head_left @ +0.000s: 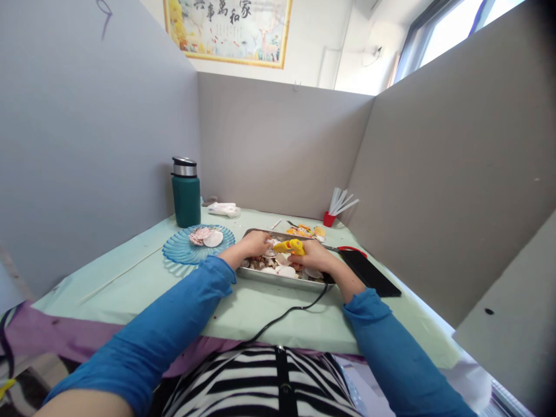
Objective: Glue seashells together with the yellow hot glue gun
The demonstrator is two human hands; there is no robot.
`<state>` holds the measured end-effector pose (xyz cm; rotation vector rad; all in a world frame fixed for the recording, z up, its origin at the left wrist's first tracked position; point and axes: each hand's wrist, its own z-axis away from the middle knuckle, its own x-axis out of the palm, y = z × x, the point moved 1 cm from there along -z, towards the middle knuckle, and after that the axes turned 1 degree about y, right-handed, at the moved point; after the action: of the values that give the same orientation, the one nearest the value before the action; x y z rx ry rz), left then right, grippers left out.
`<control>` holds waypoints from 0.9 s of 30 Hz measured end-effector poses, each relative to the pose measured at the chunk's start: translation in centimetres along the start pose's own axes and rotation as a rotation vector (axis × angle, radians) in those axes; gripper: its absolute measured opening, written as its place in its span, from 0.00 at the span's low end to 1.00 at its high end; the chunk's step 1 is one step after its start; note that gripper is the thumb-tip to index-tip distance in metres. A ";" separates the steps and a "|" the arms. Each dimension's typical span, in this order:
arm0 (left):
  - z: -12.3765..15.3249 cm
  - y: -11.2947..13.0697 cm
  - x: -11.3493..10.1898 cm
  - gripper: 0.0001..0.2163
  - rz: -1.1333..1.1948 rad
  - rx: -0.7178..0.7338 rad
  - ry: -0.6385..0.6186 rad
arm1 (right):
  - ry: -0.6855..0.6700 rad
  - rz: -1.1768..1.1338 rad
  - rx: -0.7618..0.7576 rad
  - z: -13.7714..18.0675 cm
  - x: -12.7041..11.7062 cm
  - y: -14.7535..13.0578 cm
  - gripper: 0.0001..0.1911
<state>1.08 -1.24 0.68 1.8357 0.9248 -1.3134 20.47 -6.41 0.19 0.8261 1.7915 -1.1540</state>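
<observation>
My right hand (315, 256) is wrapped round a yellow hot glue gun (292, 247), whose nozzle end points left toward my other hand. The fingers of my left hand (257, 243) are closed on what looks like a pale shell (270, 250), partly hidden by the fingers. Both hands are over a metal tray (278, 278) that holds many shells (284, 270), white and brownish. A black cord (284, 313) runs from near the tray's right end to the table's front edge.
A blue glass plate (174, 250) with several shells lies at the left, beside a green bottle (186, 200). Behind the tray are orange pieces (299, 231) and a red cup (329, 219) of white sticks. Right are red-handled scissors (354, 249) and a black flat object (369, 275). Grey partitions enclose the table.
</observation>
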 end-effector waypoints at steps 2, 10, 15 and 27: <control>0.0 0.0 0.0 0.14 0.002 0.000 -0.004 | 0.000 -0.009 0.004 0.0 0.1 0.1 0.11; -0.2 -0.2 0.3 0.14 0.005 -0.016 -0.009 | -0.006 -0.027 -0.001 -0.3 0.2 0.6 0.11; -0.3 -0.2 0.2 0.14 0.017 -0.015 -0.008 | 0.013 -0.020 0.002 -0.3 0.2 0.6 0.12; -0.2 -0.1 0.1 0.13 0.017 -0.032 -0.008 | -0.001 -0.011 -0.011 -0.2 0.2 0.5 0.12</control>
<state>1.14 -1.03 0.62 1.8089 0.9188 -1.2881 20.74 -5.99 -0.09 0.8102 1.8024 -1.1509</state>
